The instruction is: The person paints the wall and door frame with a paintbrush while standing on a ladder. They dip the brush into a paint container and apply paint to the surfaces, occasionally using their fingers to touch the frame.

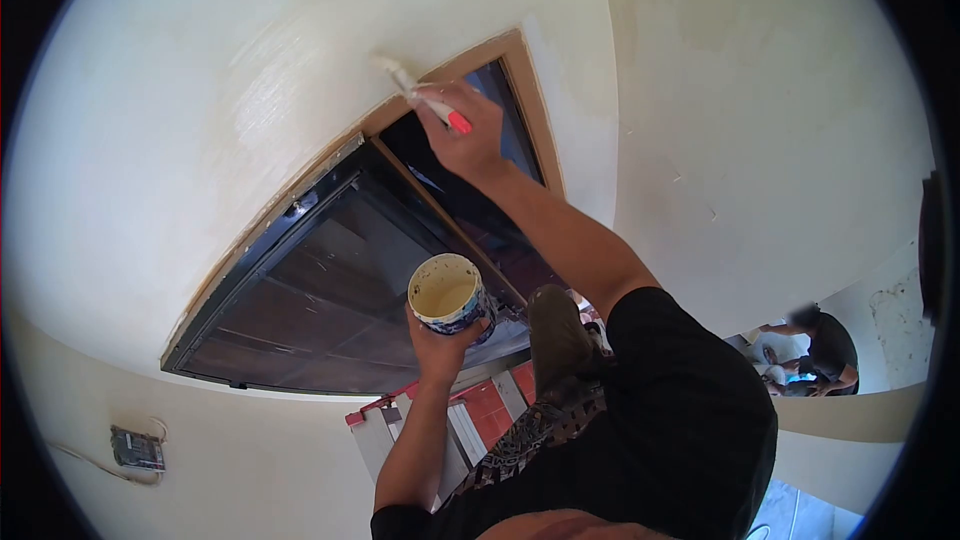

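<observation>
My right hand [465,125] is closed around a paintbrush [402,75] with a red-tipped handle, its pale bristles at the cream wall [300,50] just above the wooden window frame [533,90]. Lower down, my left hand [438,345] holds a paint-stained tub [455,318] from the side and below. Light cream paint shows inside the tub. Wet, shiny strokes mark the wall left of the brush. Behind the tub and both hands is the dark window [330,260].
Below the window is a ladder [395,430] with red and grey parts, near my foot [552,330]. An electrical box [138,448] with a loose cable sits in the lower left wall. Another person [830,350] in dark clothes bends down at the far right.
</observation>
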`<state>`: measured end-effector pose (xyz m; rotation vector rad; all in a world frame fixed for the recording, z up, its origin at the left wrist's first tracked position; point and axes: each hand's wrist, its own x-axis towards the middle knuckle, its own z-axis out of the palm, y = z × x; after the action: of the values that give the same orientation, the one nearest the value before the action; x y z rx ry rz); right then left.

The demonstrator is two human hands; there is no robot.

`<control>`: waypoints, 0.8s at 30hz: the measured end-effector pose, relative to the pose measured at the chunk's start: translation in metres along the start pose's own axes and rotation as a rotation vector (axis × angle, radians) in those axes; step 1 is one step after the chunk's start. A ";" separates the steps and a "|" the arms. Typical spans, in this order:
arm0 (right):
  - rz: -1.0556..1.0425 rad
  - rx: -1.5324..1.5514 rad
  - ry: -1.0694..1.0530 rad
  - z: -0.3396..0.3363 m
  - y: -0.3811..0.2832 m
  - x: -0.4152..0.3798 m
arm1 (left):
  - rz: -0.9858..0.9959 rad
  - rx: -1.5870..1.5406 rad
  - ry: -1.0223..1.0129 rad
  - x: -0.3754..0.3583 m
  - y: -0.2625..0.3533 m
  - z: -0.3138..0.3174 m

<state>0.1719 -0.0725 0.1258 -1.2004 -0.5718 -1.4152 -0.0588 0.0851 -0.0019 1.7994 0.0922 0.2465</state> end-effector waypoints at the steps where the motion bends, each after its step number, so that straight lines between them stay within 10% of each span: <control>1: 0.093 0.127 -0.013 0.002 -0.009 -0.003 | -0.011 -0.010 -0.004 0.000 0.001 -0.001; 5: 0.135 0.199 -0.008 -0.032 -0.042 -0.015 | 0.002 0.013 -0.014 -0.001 0.003 -0.001; 12: 1.228 0.684 0.303 -0.161 -0.060 -0.064 | 0.029 -0.022 -0.019 -0.001 -0.008 -0.005; 24: 1.459 0.549 0.503 -0.309 -0.073 -0.136 | 0.005 -0.113 0.002 -0.006 0.017 0.004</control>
<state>-0.0223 -0.2644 -0.0860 -0.4740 0.2945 -0.2000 -0.0649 0.0757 0.0126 1.6873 0.0737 0.2527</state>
